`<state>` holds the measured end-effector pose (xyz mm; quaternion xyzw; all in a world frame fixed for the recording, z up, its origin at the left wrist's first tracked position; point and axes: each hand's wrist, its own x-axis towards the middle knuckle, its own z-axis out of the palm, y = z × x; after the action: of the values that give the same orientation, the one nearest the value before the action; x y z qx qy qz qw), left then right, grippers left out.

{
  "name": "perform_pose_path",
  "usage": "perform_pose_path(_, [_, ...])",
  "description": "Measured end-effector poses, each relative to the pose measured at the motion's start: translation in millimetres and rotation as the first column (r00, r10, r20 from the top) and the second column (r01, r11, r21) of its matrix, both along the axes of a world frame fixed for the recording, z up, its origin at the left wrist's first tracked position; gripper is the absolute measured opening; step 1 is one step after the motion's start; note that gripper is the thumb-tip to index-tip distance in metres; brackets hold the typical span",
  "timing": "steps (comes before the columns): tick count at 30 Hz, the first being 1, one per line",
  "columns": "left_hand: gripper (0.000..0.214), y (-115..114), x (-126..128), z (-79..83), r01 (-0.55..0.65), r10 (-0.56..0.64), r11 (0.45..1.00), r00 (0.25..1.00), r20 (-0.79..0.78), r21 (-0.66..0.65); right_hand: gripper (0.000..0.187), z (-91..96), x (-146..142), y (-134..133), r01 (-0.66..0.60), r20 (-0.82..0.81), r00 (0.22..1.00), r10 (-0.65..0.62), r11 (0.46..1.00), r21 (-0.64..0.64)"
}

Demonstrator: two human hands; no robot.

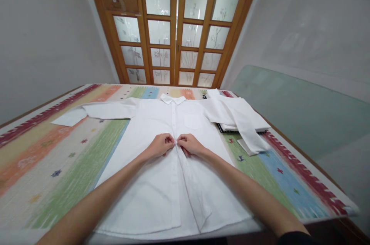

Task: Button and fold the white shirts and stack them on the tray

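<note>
A white long-sleeved shirt (150,195) lies spread face up, its collar (172,99) at the far end. The upper part of the front placket is joined, while below my hands the two front edges hang apart. My left hand (162,144) pinches one front edge at mid-placket. Facing it, almost touching, my right hand (189,144) pinches the other edge. Whether a button sits between the fingertips is too small to make out. The left-side sleeve (106,110) stretches outward, and the right-side sleeve (250,133) bends down over a stack of folded cloth.
A folded white and black stack (254,119) lies on the right. Beneath everything is a colourful striped cloth (78,168) on a table-like surface. A pale green board (303,110) leans along the right wall. Wooden doors with glass panes (176,29) stand at the back.
</note>
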<state>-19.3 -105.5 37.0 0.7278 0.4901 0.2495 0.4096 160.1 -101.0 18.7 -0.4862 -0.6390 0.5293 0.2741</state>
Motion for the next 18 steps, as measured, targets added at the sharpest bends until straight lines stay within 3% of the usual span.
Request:
perform_pose_path(7, [0.006,-3.5,0.5,3.5,-0.029,0.046,0.992,0.989,0.137,-0.122,0.006,1.9,-0.9,-1.3,0.01,0.002,1.0,-0.01,1.0,-0.003])
perform_pose_path(18, [0.013,8.6,1.7,-12.1,-0.032,0.141,0.949,0.932,0.334,-0.313,0.01,-0.4,-2.1,0.9,0.064,0.036,0.997,-0.066,0.997,0.052])
